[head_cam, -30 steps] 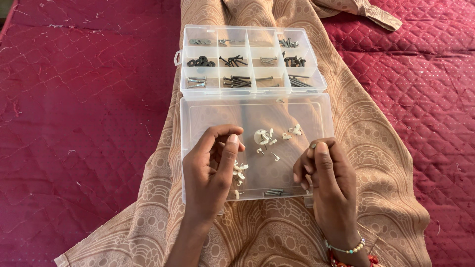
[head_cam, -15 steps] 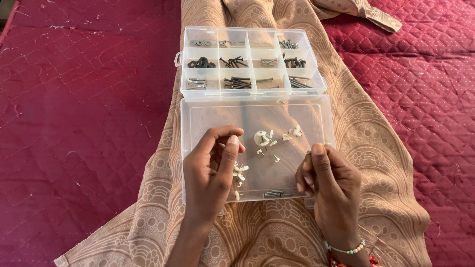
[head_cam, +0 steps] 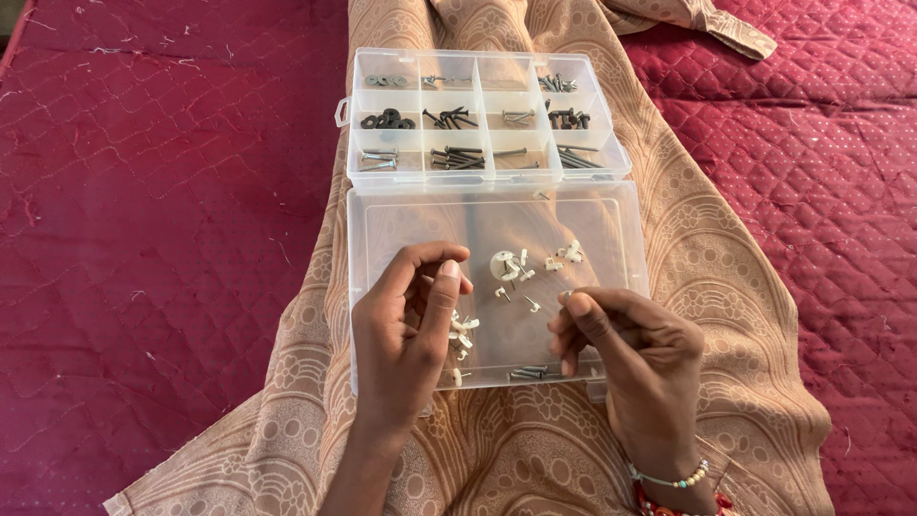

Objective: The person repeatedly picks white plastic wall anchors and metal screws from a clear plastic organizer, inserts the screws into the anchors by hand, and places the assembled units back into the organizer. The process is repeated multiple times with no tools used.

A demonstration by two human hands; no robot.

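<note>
Both hands sit over the flat clear lid [head_cam: 401, 220] of an open organizer box. Left hand [head_cam: 406, 334] is curled at about 8 o'clock on the lid, thumb and forefinger bent toward each other; whether anything is pinched between them is too small to tell. Right hand [head_cam: 630, 349] is at about 4 o'clock, fingertips [head_cam: 577, 304] drawn together right above the lid. It might have a tiny piece in them, honestly can't tell.

Going big to small: a dark red quilted bedspread [head_cam: 162, 239] covers everything out to 9 and 3 o'clock. A tan patterned cloth [head_cam: 726, 287] runs down the middle from 12 to 6, and the box rests on it. The compartment tray [head_cam: 482, 115] sits at 12 o'clock, hinged to the lid, with its cells holding dark screws [head_cam: 457, 157], black washers [head_cam: 387, 120] and some silvery bolts [head_cam: 379, 158].

On the lid, a loose cluster of small white plastic clips [head_cam: 516, 266] lies near the centre, between the two hands. More white clips [head_cam: 462, 333] lie just beside the left thumb. A couple of grey screws [head_cam: 527, 372] lie at the lid's 6 o'clock edge, near the right hand. A beaded bracelet [head_cam: 669, 478] circles the right wrist.
</note>
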